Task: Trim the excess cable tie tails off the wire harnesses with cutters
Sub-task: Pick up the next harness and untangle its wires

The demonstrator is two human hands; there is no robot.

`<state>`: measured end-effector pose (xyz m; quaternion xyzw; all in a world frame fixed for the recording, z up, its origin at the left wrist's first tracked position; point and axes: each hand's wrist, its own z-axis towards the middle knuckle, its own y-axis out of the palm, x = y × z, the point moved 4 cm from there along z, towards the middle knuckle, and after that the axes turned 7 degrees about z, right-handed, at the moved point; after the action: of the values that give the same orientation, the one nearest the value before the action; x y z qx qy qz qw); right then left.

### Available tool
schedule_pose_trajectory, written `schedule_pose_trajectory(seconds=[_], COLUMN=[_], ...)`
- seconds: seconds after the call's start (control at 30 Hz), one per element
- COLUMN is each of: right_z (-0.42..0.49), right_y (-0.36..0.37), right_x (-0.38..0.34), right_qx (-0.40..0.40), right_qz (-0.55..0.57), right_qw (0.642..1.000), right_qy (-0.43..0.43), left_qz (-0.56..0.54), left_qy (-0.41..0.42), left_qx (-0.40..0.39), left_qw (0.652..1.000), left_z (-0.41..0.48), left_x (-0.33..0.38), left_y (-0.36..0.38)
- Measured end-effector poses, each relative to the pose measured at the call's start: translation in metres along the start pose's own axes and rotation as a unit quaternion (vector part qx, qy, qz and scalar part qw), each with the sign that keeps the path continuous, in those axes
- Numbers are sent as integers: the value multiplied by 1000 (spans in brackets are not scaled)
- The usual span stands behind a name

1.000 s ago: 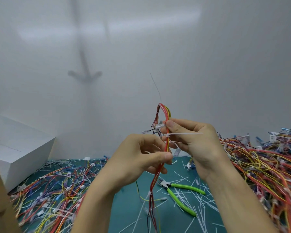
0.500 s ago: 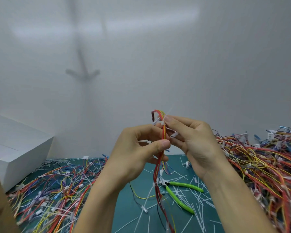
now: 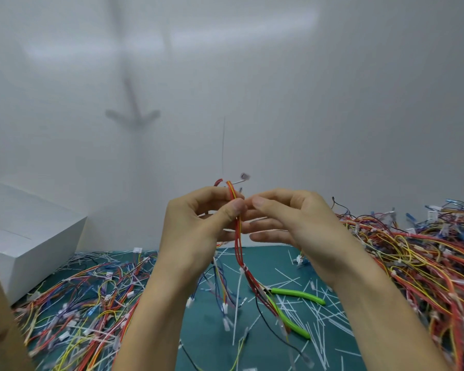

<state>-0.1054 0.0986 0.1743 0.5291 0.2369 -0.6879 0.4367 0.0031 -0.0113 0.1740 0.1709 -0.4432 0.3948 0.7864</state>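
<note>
- My left hand point(image 3: 196, 236) grips 1 wire harness point(image 3: 237, 239) and holds it upright in the air. The thumb presses the red and yellow wires against the fingers.
- My right hand point(image 3: 300, 223) is just beside it on the right, with the fingertips at the same wires. I cannot tell if it pinches something or only touches.
- The cutters point(image 3: 300, 293), with green handles, lie on the counter point(image 3: 265, 257) below the hands, a little to the right. No hand is on them.
- Lower on the held harness I see a white cable tie point(image 3: 243, 269). A thin white strip seems to hang down from it. I judge it is an untrimmed tail, but the blur leaves doubt.
- The step in hand, as I judge it, is finding and presenting the tail, not cutting.
- For the next move the right hand should fetch the cutters while the left holds the tie exposed. The blades should sit close against the tie head and clear of the wires.
- 1 harness pile point(image 3: 413, 250) lies on the right, 1 more point(image 3: 78, 303) on the left, and cut tails point(image 3: 319, 311) lie between them.
</note>
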Motion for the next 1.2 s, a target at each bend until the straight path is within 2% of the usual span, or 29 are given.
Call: schedule_pose_trajectory(seconds=[0.2,0.37,0.53,0.83,1.03,1.2], right_z=[-1,-3,-2,-4,-4,-6], right_y=[7,13,15,13,6,-1], right_x=[6,11,11,0,-8,-13], right_qx=[-75,-128,-100,-46,6,7], right_qz=[-86,-167,-142,-27,20,9], right_qw=[993,977,985,997,996,995], right_qy=[39,39,20,-48,-91,-98], left_qz=[-27,-44,-86,-124,-20,152], left_qy=[0,-14,-27,-62,-140,-221], left_qx=[41,65,66,11,-11,-9], left_qw=[999,997,994,990,990,963], left_z=[2,2,1,5,7,9], left_x=[2,2,2,-7,-25,-56], left_y=[-8,-11,-12,-11,-18,-39])
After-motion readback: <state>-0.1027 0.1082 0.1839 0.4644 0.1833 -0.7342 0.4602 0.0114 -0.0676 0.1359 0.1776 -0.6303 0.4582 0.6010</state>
